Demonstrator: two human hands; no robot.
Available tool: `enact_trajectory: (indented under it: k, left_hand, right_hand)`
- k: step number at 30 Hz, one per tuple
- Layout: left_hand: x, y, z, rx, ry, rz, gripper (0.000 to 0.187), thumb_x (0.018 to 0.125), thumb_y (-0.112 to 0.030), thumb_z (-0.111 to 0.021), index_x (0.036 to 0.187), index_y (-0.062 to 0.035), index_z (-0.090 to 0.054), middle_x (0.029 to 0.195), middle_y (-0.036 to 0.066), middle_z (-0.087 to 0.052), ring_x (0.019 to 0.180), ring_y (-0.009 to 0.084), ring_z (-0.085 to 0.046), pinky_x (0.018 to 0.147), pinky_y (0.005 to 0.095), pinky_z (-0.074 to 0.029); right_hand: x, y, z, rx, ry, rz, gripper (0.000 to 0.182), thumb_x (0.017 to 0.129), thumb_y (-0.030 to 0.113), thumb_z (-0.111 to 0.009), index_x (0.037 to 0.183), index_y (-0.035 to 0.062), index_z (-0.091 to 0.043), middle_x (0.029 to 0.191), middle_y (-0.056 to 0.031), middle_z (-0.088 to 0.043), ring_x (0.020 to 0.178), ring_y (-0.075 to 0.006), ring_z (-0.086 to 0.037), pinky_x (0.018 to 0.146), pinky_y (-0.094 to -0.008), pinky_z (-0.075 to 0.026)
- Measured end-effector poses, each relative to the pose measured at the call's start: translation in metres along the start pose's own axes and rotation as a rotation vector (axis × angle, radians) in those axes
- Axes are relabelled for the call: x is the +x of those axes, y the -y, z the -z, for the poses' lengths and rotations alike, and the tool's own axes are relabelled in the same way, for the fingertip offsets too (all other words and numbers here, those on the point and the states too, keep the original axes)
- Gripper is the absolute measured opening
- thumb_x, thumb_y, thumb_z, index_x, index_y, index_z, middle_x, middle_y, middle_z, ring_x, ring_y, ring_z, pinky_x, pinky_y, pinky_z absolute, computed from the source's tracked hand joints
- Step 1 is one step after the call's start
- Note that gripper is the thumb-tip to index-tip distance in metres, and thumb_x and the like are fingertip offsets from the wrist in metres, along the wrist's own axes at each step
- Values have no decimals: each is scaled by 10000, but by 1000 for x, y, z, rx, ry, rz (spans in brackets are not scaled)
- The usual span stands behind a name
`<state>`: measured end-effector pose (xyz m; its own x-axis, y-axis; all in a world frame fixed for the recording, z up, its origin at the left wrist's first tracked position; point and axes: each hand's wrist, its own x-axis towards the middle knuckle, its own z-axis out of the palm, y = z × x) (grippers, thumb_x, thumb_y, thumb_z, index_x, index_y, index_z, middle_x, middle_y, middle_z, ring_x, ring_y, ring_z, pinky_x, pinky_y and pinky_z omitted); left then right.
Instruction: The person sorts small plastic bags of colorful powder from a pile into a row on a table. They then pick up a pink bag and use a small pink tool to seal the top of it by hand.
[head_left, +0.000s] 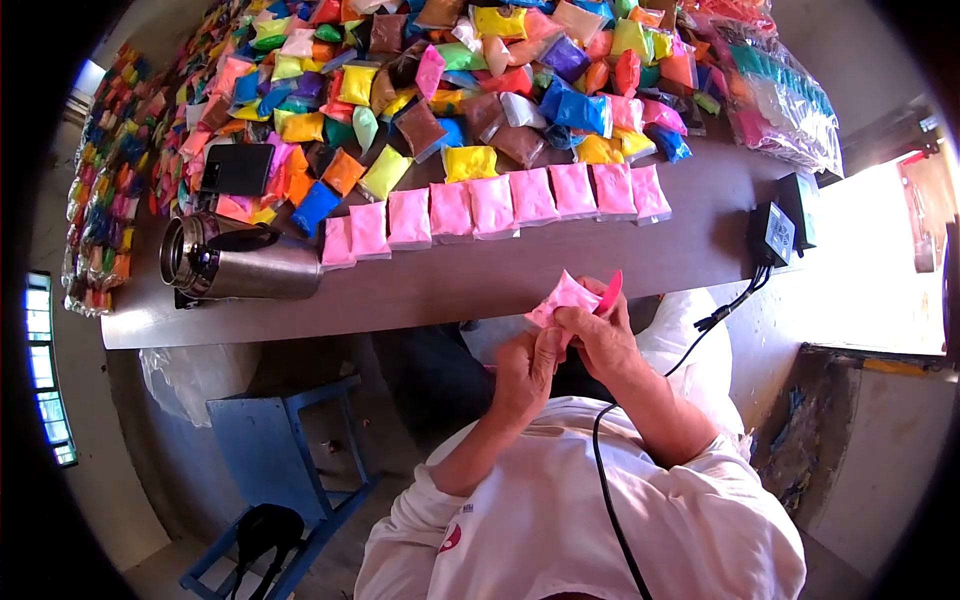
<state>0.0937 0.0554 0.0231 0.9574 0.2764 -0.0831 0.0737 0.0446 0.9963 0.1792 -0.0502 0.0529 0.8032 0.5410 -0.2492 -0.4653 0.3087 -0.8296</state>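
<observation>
A small clear packet of pink powder is held up in front of the table's near edge. My right hand is closed on it, thumb across its lower side. A bright pink-red, curved, pointed strip sticks up from the same hand; its kind cannot be made out. My left hand pinches at the packet's lower end, its thumb pointing up, and the hands nearly touch. Beyond them, a row of similar pink packets lies side by side on the brown table.
Packets of many colours are heaped at the back. A steel flask lies at the left, near a black phone. Black power adapters sit at the right, their cable trailing toward me. A blue chair stands below left.
</observation>
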Motion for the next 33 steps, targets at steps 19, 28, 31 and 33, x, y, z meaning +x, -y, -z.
enact_trajectory:
  k: [19, 28, 31, 33]
  left_hand:
    - [2, -17, 7, 53, -21, 7, 393, 985, -316, -469, 783, 8, -563, 628, 68, -543, 574, 142, -508, 522, 296, -397]
    - [1, -11, 9, 24, 64, -23, 401, 982, -335, -470, 795, 5, -572, 652, 78, -559, 592, 145, -523, 524, 286, -397]
    - [1, -15, 11, 14, 55, 6, 402, 982, -338, -469, 795, 4, -570, 652, 81, -560, 591, 144, -523, 523, 283, -397]
    - [2, -16, 11, -9, 83, 19, 394, 982, -334, -470, 806, 3, -574, 655, 81, -563, 594, 144, -528, 529, 279, -398]
  right_hand:
    - [-1, 2, -3, 80, -86, -192, 146, 820, 78, -593, 936, -12, -601, 751, -80, -633, 587, -160, -626, 492, -244, -502]
    - [-1, 1, 2, 87, 33, -172, 176, 810, 99, -617, 947, -10, -599, 768, -81, -634, 604, -167, -631, 497, -264, -515]
    - [0, 7, -4, 163, -9, -229, 143, 817, 88, -612, 910, -20, -609, 727, -86, -633, 571, -180, -631, 493, -281, -528]
    - [1, 6, -1, 153, 18, -289, 118, 815, 77, -619, 876, -24, -615, 723, -97, -634, 577, -192, -638, 499, -291, -539]
